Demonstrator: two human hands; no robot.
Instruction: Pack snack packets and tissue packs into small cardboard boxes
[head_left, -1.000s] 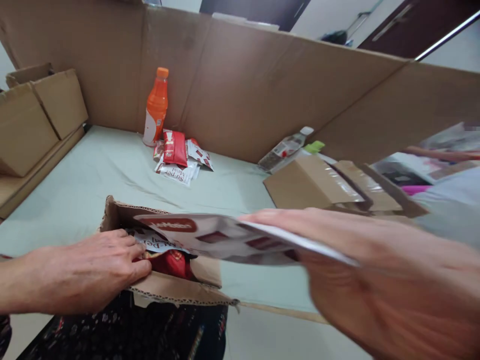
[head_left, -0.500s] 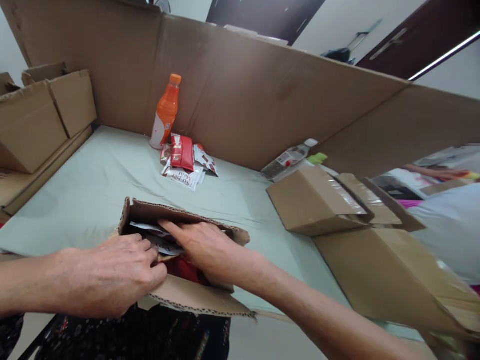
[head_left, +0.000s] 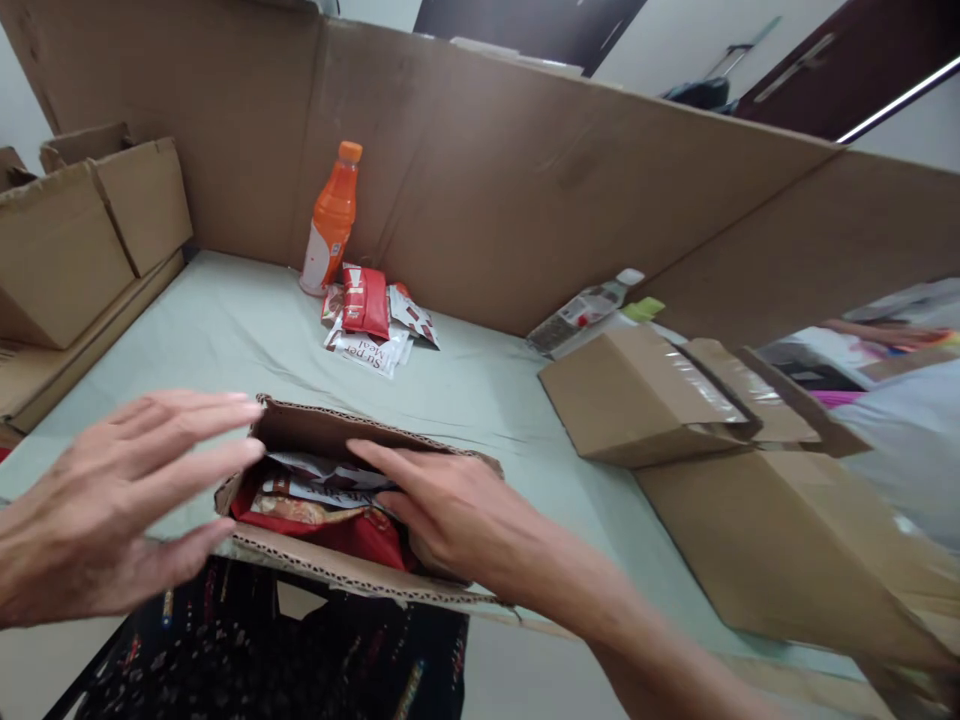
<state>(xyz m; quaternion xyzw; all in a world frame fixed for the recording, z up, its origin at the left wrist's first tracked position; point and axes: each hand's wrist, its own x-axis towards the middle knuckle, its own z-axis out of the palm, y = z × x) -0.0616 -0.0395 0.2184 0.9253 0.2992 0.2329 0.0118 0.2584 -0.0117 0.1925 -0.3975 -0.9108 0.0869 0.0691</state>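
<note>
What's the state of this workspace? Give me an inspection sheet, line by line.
Surface: table covered in pale green cloth, walled by a tall cardboard screen.
Job's things: small open carton at the near edge, holding red and white packets.
Clutter: orange bottle standing at the screen; loose sachets beside it; clear bottle lying down; taped box and flattened cardboard on the right; stacked boxes on the left.
Grippers: left hand open, fingers spread, beside the carton; right hand flat on the packets inside.
Cables: nothing seen.
Surroundings: dark doors behind the screen.
</note>
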